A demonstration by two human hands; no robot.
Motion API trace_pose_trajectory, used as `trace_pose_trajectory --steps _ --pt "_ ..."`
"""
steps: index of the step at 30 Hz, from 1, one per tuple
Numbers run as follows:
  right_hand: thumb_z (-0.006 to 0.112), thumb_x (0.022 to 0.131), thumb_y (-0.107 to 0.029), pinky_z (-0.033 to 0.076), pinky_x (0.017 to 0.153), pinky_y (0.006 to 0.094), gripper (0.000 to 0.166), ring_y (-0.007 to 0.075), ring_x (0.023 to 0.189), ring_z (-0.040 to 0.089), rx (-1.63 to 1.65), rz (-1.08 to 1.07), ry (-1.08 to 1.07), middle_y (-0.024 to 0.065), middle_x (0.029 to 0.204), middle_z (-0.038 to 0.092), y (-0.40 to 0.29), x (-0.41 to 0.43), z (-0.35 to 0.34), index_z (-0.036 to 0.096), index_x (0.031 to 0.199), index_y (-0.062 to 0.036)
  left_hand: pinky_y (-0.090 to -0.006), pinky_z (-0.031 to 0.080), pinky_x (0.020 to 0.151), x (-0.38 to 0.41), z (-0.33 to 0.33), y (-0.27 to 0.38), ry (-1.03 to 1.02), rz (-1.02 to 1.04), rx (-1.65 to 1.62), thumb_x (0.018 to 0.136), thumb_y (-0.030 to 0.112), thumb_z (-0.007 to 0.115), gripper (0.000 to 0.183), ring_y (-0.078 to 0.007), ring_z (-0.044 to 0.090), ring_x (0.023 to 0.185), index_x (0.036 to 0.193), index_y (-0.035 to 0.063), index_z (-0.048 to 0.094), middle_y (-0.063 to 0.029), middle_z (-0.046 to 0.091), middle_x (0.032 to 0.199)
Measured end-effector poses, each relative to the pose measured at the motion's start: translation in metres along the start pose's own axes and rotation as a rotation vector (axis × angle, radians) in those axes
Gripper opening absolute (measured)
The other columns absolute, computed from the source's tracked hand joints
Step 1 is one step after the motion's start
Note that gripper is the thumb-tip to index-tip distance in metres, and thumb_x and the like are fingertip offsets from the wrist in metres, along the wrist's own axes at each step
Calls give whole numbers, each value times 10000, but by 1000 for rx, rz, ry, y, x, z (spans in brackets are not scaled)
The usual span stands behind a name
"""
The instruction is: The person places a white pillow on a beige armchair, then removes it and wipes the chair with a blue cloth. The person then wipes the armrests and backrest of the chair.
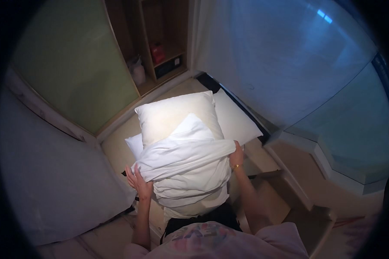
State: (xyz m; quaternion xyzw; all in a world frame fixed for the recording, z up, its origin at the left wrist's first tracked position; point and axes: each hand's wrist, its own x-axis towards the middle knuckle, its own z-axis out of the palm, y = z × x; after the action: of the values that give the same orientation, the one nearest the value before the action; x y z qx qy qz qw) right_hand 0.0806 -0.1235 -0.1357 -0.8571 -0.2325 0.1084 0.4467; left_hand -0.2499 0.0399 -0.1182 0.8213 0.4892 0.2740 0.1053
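Note:
A cream-white pillow [175, 119] lies in front of me, its far half bare. Around its near half, a white pillowcase [188, 152] is bunched in folds, with one pointed flap lying on the pillow's face. My right hand [236, 157] grips the case's edge at the right side, a gold-coloured bracelet on the wrist. At the left side my left hand [140, 182] has hold of the opposite edge, its fingers spread and partly behind the cloth. Beneath, a second white pillow [238, 118] sticks out to the right.
Ahead is a wooden cabinet [163, 30] holding a red object [157, 52], a plastic bag [137, 70] and a black box [168, 68]. A green panel [74, 74] stands left of it. A pale covered slab [61, 168] is at left, an open cardboard box [269, 197] at right.

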Motion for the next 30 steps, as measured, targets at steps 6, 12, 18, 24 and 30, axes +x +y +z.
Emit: trace_pose_trajectory --steps 6,12,18,24,30 --pt "427 866 -323 420 875 340 411 212 1021 514 1090 749 -794 95 1139 527 -51 48 15 474 1146 -26 -349 428 704 89 1 20 -255 -130 -537 762 106 509 229 -301 567 794 960 -7 487 -177 582 833" --pt "428 871 -342 419 871 350 390 218 1008 512 1252 240 -316 91 1112 530 -182 165 -42 490 1107 -38 -315 420 722 252 -60 144 289 201 -566 755 -21 448 192 -270 553 785 941 5 491 -166 558 834" --pt "495 810 -112 405 828 334 325 254 968 525 563 -475 314 114 1056 548 -136 226 -41 447 1115 -11 -362 363 731 278 -34 149 569 632 -97 711 29 532 384 -262 497 819 1094 39 498 -106 531 953" --pt "523 760 -89 405 800 399 329 344 959 499 -35 -377 230 151 1033 522 -25 227 3 440 1078 -76 -404 363 844 234 82 82 -148 438 236 635 -73 539 559 -269 462 982 1149 144 505 -113 474 1115" --pt "478 800 -287 471 638 391 334 331 775 589 148 323 -248 174 910 586 23 246 34 492 1034 -49 -364 404 793 249 94 119 -374 400 122 643 48 632 410 -275 472 958 1042 110 559 -99 502 1016"
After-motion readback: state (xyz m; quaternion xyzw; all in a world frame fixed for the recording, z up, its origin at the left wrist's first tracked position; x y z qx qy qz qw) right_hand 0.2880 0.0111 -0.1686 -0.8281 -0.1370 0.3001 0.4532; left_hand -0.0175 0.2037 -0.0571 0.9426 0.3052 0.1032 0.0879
